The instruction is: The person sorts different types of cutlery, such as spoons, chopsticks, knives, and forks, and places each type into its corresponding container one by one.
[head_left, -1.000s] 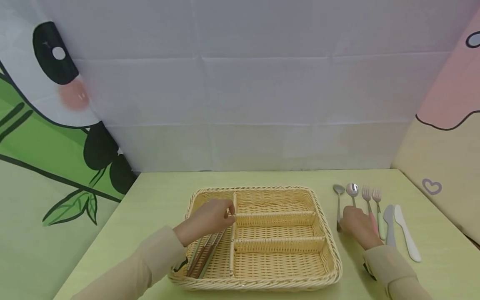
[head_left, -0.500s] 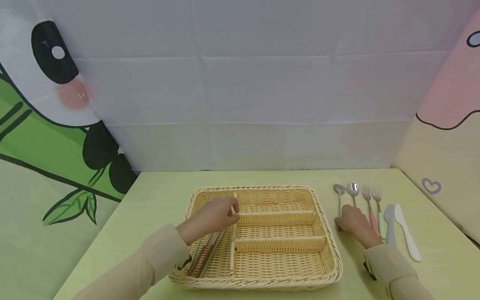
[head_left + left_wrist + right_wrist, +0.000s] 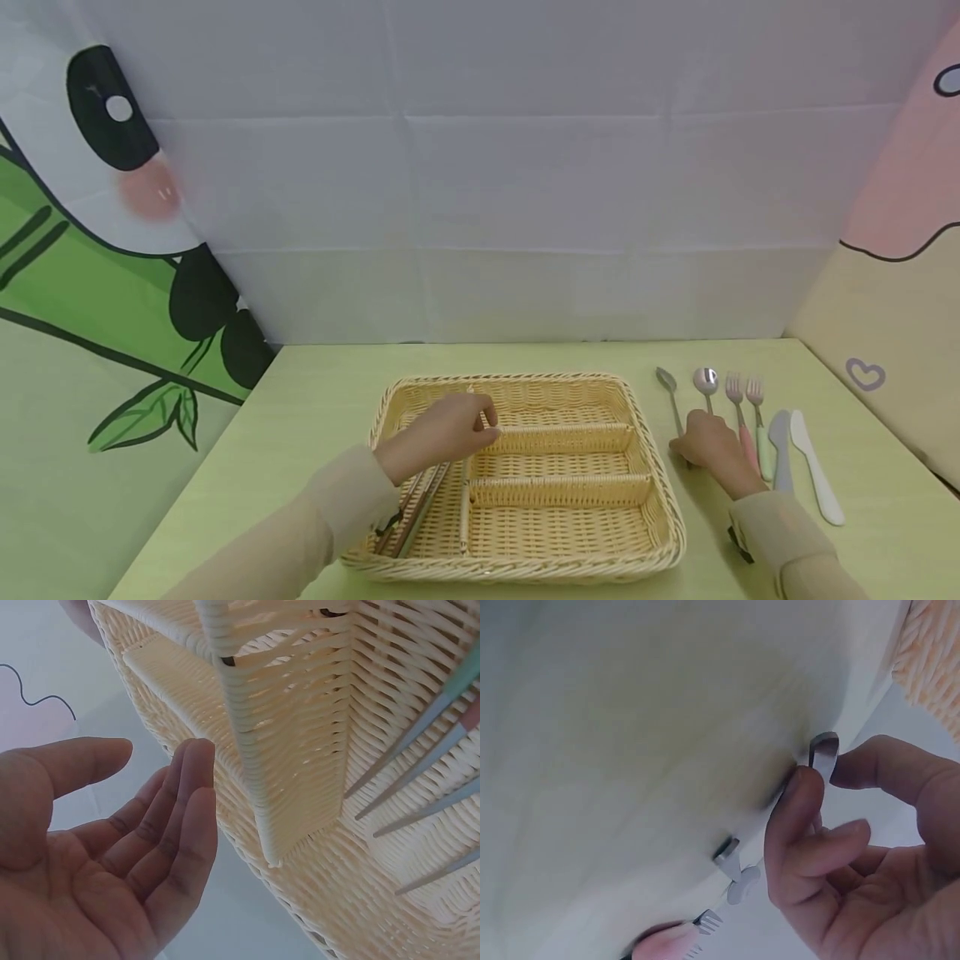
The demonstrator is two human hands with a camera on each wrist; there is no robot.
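My right hand [image 3: 708,442] pinches the handle end of the leftmost metal spoon [image 3: 666,380] between thumb and fingers; the handle's end [image 3: 824,750] shows between the fingertips in the right wrist view. A second spoon [image 3: 705,382] lies just right of it, its handle partly behind the hand. Over the wicker basket [image 3: 570,568] my left hand [image 3: 450,425] hovers with loosely bent fingers, holding nothing. Its palm and separated fingers show in the left wrist view. Several chopsticks [image 3: 422,512] lie in the basket's long left compartment, partly under the left forearm.
To the right of the spoons lie a pink-handled fork [image 3: 745,442], a green-handled fork [image 3: 762,450], a grey knife [image 3: 780,442] and a white knife [image 3: 816,468]. Woven dividers [image 3: 558,490] split the basket's right side. A wall [image 3: 525,250] stands behind the table.
The leftmost spoon has swung so its bowl points further left, and the right fingers have come together on its handle. My left hand has drifted slightly right over the basket.
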